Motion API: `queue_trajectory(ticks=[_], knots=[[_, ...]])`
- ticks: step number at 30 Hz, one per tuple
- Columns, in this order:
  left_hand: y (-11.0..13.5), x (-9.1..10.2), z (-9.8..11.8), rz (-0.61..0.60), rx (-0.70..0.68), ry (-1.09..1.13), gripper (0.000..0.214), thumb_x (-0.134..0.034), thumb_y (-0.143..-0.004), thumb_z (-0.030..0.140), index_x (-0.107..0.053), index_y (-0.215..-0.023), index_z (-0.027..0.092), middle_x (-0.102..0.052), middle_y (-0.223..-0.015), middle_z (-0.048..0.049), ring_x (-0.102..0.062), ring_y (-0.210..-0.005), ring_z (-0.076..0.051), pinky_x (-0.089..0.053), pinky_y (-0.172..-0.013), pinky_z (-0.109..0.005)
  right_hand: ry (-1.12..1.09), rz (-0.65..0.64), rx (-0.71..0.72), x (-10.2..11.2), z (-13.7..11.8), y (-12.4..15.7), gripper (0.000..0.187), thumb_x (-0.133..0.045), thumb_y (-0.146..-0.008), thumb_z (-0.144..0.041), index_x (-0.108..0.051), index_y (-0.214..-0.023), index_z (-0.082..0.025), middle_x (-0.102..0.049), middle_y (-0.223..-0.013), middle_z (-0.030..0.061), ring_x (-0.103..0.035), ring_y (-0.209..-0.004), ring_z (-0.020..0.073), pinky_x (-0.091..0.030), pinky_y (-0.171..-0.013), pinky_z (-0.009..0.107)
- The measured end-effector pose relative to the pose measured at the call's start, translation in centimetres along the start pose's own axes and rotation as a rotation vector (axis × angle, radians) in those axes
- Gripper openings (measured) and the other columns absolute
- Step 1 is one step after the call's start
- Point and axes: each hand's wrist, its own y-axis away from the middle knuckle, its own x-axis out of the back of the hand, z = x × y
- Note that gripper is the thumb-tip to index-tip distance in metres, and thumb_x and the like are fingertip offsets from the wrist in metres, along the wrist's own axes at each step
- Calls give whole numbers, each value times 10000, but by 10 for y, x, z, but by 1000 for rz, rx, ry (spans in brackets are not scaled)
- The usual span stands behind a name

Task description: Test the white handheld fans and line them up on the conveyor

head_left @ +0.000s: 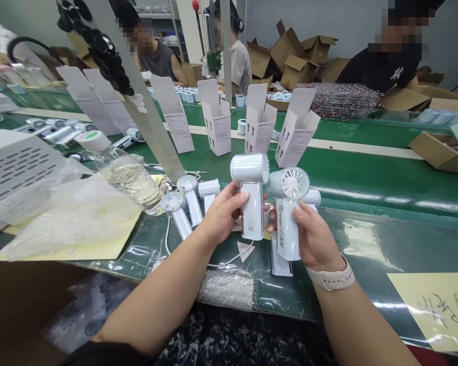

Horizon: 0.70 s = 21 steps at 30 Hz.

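My left hand (226, 211) is closed around a pale blue handheld fan (252, 211), held upright with its round head facing right. In my right hand (316, 236) is a second handheld fan (289, 229), lettered "Speed FAN" along its handle, its finned head turned toward me. The two fans are side by side above the bench. Behind the right one, another fan (281, 264) lies partly hidden. Left of my left hand, several more fans (191, 201) rest on the green mat. A white cable (167, 236) runs across the mat beneath my hands.
Several open white boxes (217, 127) stand on the green conveyor (351, 170). A tilted bottle (127, 175), bubble wrap (229, 290) and a metal post (148, 119) are nearby. Yellow paper (435, 305) lies at right. People sit across the line, before cardboard cartons (286, 48).
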Motion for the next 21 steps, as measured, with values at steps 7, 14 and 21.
queue_trajectory(ticks=[7,14,21], knots=[[3,1,2,6,-25,-92,614,-854,-678,592,-503,-1011,215,-763,-914,-45,-755,-762,-207,-584,-627,-292,16,42,115,-2,-4,0,313,-651,-903,-452,-634,-1180,-307,-782,-1059,49,-738,-914,251,-595,-879,472],[3,4,0,-62,-53,-105,613,-861,-662,601,-503,-984,222,-752,-820,-20,-743,-696,-197,-578,-612,-287,10,31,151,-6,-3,4,353,-589,-919,-384,-607,-1266,-324,-769,-1067,48,-738,-931,265,-602,-852,478],[3,6,-3,-77,-82,-112,585,-884,-661,550,-533,-985,213,-758,-887,-39,-738,-807,-185,-583,-771,-318,-19,28,169,-5,-1,3,329,-624,-885,-373,-648,-1202,-293,-771,-1022,52,-735,-852,257,-612,-711,414]])
